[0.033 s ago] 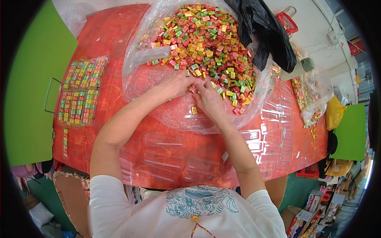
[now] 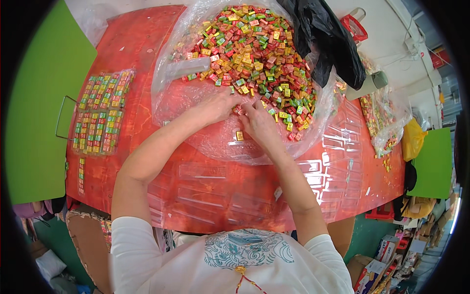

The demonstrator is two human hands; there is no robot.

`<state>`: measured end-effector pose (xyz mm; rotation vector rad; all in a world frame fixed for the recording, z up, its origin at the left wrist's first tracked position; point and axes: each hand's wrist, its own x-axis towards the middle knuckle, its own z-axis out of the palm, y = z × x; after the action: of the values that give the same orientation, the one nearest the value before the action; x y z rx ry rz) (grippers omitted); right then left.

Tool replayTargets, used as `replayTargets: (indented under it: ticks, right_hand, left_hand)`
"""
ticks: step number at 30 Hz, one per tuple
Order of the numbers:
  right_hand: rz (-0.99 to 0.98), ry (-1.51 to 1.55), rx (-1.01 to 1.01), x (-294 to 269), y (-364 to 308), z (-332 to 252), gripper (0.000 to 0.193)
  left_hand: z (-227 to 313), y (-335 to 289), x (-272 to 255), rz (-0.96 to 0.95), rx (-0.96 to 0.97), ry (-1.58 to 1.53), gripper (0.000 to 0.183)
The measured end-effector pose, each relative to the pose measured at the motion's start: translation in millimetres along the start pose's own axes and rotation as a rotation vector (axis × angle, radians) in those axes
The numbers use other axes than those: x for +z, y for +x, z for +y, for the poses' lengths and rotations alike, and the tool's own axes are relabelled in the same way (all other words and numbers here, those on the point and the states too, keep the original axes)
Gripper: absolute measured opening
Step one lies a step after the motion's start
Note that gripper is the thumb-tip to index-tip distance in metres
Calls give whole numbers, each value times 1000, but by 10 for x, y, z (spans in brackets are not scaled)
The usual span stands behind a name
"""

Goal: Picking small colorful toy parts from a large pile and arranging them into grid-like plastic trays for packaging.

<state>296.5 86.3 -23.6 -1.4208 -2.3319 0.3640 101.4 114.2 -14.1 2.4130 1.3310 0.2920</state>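
Two hands [image 2: 221,106] [image 2: 260,126], one black bag [image 2: 338,49], one yellow bag [image 2: 414,139], heaped pieces [image 2: 254,56] uncountable

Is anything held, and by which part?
It cannot be told: the left hand and right hand are among small, rectangular, multicoloured blocks, any grip hidden.

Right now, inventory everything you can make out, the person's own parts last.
Small wrapped pieces: too many to count, red, yellow, green, orange; heaped at table's far side
Clear bag: one, transparent, under and around the heap
Black bag: one, black, right of the heap
Filled trays: several, multicoloured contents, table's left
Clear trays: several, transparent, table's near edge and right
Second bag: one, clear, multicoloured contents, far right
Yellow bag: one, yellow, right edge
Table: one, red, centre
Green panels: two, green, left and right
Floor clutter: uncounted, mixed colours, lower corners
Left hand: one, bare, heap's near edge
Right hand: one, bare, beside it
Shirt: one, white, bottom
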Motion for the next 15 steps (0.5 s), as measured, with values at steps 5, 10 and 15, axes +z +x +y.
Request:
replayTargets:
  ticks: [5,10,15]
  right_hand:
    - [-56,52,-65,-456,-331,-89,29]
    - [-206,61,-225,-580,-672,35,33]
    - [-207,48,-275,-517,-801,204,37]
  left_hand:
    - [546,-372,-135,53,-35,-31,40]
    - [915,-665,136,-3,-113,37,43]
    - [1096,-761,311,-1,-203,19,44]
